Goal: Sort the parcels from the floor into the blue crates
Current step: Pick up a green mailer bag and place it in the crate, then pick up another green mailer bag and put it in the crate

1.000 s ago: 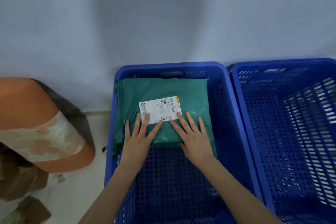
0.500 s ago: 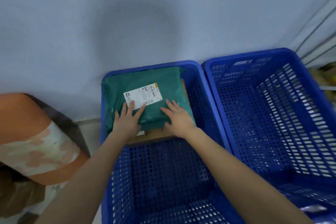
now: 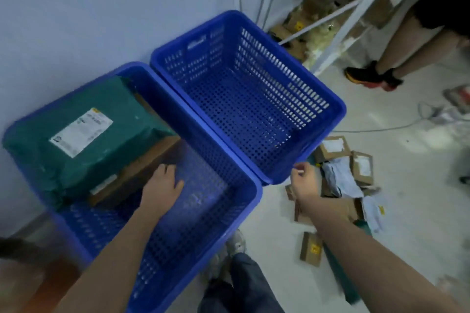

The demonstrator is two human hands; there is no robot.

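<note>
Off the green parcel (image 3: pixel 84 132) now, both hands.

Bluish wall (image 3: pixel 101 7), pale floor (image 3: pixel 407 160) (cluttered)

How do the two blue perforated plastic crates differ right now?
The left blue perforated plastic crate holds a green plastic mailer parcel lying on a brown cardboard box; the right blue perforated plastic crate shows only bare mesh. The left hand is inside the left crate; the right hand is outside the right crate's near corner, above the floor parcels. Both crates share colour, build and apparent size, side by side along the wall.
</note>
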